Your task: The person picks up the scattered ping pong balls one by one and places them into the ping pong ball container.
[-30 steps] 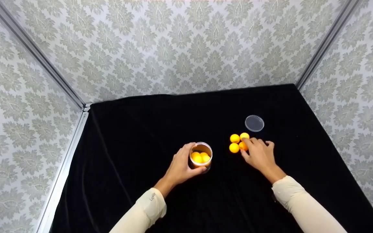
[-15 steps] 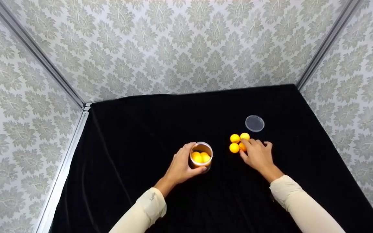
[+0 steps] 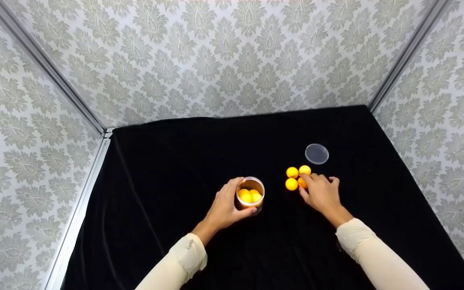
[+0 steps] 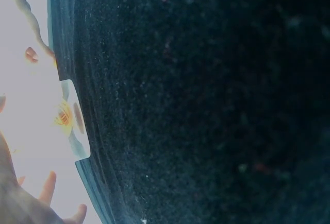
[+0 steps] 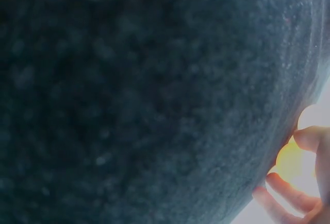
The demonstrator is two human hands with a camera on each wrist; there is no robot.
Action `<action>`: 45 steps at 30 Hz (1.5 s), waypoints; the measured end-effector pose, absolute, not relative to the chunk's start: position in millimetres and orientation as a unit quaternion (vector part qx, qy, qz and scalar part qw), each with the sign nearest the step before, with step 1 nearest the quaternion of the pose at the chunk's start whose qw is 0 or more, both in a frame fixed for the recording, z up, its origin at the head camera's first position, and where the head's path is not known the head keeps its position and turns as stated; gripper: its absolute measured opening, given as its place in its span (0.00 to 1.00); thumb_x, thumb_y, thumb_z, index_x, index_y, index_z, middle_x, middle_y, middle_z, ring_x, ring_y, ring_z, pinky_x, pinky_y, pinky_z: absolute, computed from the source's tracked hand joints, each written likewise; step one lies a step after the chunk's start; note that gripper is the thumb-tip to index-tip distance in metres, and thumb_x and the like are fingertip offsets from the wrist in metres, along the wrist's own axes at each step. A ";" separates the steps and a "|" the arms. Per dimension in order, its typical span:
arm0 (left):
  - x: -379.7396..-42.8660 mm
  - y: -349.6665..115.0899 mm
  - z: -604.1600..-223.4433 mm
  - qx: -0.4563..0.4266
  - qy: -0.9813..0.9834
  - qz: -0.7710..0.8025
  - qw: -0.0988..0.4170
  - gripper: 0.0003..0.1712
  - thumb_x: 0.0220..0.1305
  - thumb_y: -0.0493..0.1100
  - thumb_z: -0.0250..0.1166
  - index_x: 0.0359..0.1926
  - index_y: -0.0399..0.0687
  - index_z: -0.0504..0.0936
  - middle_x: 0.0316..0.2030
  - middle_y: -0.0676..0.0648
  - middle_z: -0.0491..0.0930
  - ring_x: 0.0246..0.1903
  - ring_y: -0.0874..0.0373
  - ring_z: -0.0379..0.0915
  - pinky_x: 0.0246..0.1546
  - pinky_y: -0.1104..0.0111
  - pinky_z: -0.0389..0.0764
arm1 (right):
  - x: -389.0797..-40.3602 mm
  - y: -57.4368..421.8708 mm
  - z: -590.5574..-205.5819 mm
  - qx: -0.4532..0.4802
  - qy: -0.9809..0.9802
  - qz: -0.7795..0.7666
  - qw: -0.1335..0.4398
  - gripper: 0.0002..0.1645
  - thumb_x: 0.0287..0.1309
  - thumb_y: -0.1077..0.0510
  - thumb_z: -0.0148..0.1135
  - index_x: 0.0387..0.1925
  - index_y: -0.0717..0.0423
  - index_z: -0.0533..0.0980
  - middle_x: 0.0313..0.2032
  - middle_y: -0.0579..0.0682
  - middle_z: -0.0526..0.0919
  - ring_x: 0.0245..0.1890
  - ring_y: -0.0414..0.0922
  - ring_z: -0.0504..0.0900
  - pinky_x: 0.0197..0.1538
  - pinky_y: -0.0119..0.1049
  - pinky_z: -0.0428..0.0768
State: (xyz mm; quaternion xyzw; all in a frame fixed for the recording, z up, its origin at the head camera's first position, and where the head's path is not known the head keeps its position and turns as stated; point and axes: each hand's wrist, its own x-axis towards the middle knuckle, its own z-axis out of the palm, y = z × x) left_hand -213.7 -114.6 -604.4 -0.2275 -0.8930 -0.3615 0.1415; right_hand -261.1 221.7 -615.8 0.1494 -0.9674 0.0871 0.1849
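My left hand [image 3: 222,206] curls around a clear plastic jar [image 3: 261,189] that stands with its mouth up. Several orange ping-pong balls [image 3: 246,197] lie inside it. To the right, on the black cloth, my right hand [image 3: 324,194] pinches an orange ping-pong ball [image 3: 302,183] between thumb and fingers, and partly covers it. Three more balls sit close beside that one, among them a front left ball [image 3: 291,184]. In the right wrist view, fingers [image 5: 291,193] and thumb lie on either side of the glowing pinched ball [image 5: 295,163]. Glare washes out the jar [image 4: 77,126] in the left wrist view.
A round clear lid [image 3: 317,154] lies flat behind the balls. Black cloth [image 3: 199,149] covers the table. Patterned walls [image 3: 232,60] with metal corner rails close off the back and both sides.
My right hand has shifted slightly left since a second ago and then stayed on the same ball. The left hand, jar and lid have not visibly moved.
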 end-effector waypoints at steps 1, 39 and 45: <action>-213.6 -114.7 -604.3 -0.228 -0.893 -0.361 0.142 0.54 0.45 0.66 0.79 0.70 0.52 0.68 0.64 0.52 0.75 0.64 0.55 0.73 0.58 0.49 0.77 | -260.9 221.8 -615.4 0.149 -0.968 0.086 0.185 0.26 0.55 0.48 0.71 0.56 0.44 0.80 0.42 0.55 0.86 0.41 0.57 0.83 0.51 0.65 0.71; -214.9 -114.7 -605.0 -0.223 -0.894 -0.363 0.136 0.54 0.47 0.65 0.79 0.71 0.52 0.67 0.65 0.52 0.75 0.63 0.55 0.73 0.60 0.49 0.76 | -238.3 149.6 -547.9 0.240 -0.920 0.129 0.283 0.27 0.53 0.46 0.71 0.56 0.45 0.82 0.43 0.47 0.88 0.44 0.51 0.86 0.56 0.62 0.70; -214.9 -114.3 -605.1 -0.223 -0.895 -0.363 0.132 0.54 0.48 0.67 0.77 0.71 0.51 0.66 0.65 0.51 0.75 0.63 0.54 0.73 0.59 0.48 0.76 | -231.7 134.5 -537.0 0.259 -0.913 0.135 0.285 0.28 0.53 0.44 0.71 0.57 0.44 0.81 0.44 0.45 0.89 0.42 0.50 0.85 0.56 0.61 0.69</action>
